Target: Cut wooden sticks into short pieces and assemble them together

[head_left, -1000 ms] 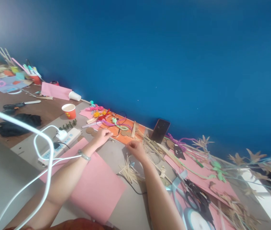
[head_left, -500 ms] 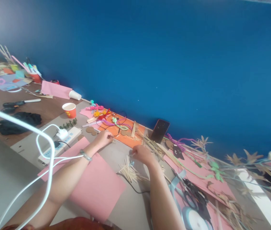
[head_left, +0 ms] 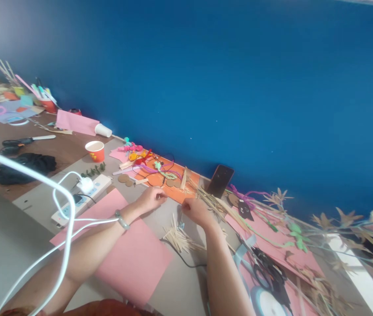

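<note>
My left hand (head_left: 153,199), with a bracelet on its wrist, is closed in a pinch over the grey table, just short of the orange sheet (head_left: 176,189). Close by on its right, my right hand (head_left: 195,211) is curled with the fingers pressed together. Whatever the two hands pinch is too small or hidden to make out. Below my right hand lies a pile of thin wooden sticks (head_left: 178,235). A pink paper sheet (head_left: 136,259) is spread under my left forearm. One short pale stick (head_left: 142,181) rests behind my left hand.
A white power strip (head_left: 84,199) with a looping white cable (head_left: 70,219) is at left, near an orange paper cup (head_left: 95,152). A dark phone (head_left: 220,181) leans against the blue wall (head_left: 239,87). Black scissors (head_left: 265,272), a tape roll (head_left: 268,303) and dried stems crowd the right.
My left hand has moved right, closer to my right hand, and the short pale stick behind it now shows. My right hand has stayed almost in place.
</note>
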`<state>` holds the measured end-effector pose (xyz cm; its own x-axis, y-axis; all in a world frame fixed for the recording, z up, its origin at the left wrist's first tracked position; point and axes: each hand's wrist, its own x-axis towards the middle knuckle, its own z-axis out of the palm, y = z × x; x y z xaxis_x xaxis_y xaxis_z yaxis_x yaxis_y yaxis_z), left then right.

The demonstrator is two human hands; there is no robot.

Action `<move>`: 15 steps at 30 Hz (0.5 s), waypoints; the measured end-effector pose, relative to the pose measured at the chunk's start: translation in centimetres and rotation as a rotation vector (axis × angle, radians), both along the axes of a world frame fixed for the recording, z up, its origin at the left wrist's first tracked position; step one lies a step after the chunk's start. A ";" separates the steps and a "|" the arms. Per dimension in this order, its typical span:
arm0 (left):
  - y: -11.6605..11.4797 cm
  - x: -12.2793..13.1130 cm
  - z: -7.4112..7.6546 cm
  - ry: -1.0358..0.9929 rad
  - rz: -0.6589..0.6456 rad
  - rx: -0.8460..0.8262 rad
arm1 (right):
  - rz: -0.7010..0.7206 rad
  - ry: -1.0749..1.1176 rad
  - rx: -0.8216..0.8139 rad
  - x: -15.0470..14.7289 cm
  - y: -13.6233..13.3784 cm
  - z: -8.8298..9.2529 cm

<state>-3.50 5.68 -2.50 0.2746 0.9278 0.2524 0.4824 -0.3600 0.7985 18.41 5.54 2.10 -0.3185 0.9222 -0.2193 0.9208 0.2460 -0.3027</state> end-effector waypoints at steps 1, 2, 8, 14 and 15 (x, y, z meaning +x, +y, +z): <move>0.0 0.0 0.0 -0.001 -0.002 0.000 | -0.009 0.010 0.014 0.0 0.1 -0.1; -0.1 0.1 0.0 -0.002 0.003 0.001 | -0.008 0.014 0.023 0.0 0.1 -0.2; -0.2 0.0 0.2 -0.021 0.021 0.005 | 0.021 -0.048 0.018 -0.2 0.3 -1.0; -0.2 0.0 0.4 -0.031 0.000 0.026 | 0.039 -0.040 0.041 -0.3 0.3 -0.7; -0.2 0.1 0.6 -0.029 -0.001 0.026 | 0.044 -0.024 0.049 -0.3 0.2 -0.6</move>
<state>-3.43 5.46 -1.94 0.2678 0.9205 0.2846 0.4589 -0.3816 0.8024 18.08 5.77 1.54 -0.3542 0.9172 -0.1823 0.9156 0.3004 -0.2674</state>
